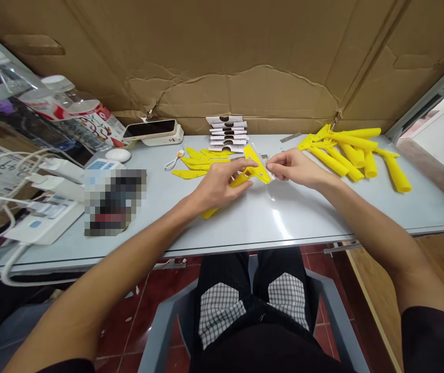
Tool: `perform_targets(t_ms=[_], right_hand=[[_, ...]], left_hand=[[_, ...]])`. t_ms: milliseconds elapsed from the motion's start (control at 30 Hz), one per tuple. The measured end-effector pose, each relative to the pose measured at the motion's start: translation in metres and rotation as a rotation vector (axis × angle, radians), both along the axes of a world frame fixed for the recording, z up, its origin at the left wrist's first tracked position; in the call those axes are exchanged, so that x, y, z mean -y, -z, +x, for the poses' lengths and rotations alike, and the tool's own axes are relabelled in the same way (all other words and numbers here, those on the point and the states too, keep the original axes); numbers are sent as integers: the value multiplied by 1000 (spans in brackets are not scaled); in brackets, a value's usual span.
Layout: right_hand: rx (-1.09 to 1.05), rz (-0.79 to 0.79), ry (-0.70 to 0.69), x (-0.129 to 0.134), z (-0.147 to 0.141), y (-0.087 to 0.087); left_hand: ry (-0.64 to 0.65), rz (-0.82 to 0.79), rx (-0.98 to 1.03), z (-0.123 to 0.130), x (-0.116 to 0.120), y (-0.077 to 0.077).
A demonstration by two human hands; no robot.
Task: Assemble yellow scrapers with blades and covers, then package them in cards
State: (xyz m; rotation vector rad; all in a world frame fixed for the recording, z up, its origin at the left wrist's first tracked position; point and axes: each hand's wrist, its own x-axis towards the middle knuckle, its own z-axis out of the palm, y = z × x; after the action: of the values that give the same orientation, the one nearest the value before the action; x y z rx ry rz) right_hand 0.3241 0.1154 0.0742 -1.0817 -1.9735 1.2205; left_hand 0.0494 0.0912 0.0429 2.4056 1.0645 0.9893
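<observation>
Head view, the only feed I have: the left hand (224, 182) is curled around the yellow handle of the scraper (259, 170), thumb and fingers closed near its neck, with the head angled toward the right hand (294, 167). That one is bunched into a near-closed pinch at the head's edge, beside a clear strip (261, 158); I can't tell whether it grips the strip or merely touches it. The scraper sits just above the bench (315, 212), around its middle.

My worry is those right fingertips: if the edge is sharp and the pinch slides along it, I'd expect a cut. A loose hold at the neck could let the head twist under sideways push. Drifting left, the hand could scatter the flat pieces (188, 174) just behind it. On the far side, a thin blade (290, 138) lies near the handles (363, 155); a careless sweep there could catch it.
</observation>
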Motion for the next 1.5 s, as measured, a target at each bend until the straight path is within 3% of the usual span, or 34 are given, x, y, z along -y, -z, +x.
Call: perform_targets(t_ms=[267, 633, 733, 833, 933, 1000, 1067, 1200, 1500], right_hand=[[-135, -115, 23, 2, -6, 1], [-165, -164, 24, 1, -8, 3], [-163, -161, 5, 1, -6, 1], [-39, -39, 28, -4, 9, -8], [282, 289, 113, -15, 38, -22], [507, 396, 173, -24, 58, -27], [638, 399, 192, -32, 74, -28], [671, 386, 164, -38, 85, -23], [829, 294, 135, -36, 75, -19]], left_hand=[[48, 141, -189, -3, -2, 9], [29, 301, -238, -4, -1, 13], [51, 275, -234, -3, 1, 11], [34, 134, -150, -2, 4, 4], [6, -201, 31, -1, 6, -2], [45, -407, 189, -1, 6, -4], [107, -522, 324, -1, 5, -4], [188, -667, 475, 1, 3, -2], [146, -937, 678, 10, 2, 3]])
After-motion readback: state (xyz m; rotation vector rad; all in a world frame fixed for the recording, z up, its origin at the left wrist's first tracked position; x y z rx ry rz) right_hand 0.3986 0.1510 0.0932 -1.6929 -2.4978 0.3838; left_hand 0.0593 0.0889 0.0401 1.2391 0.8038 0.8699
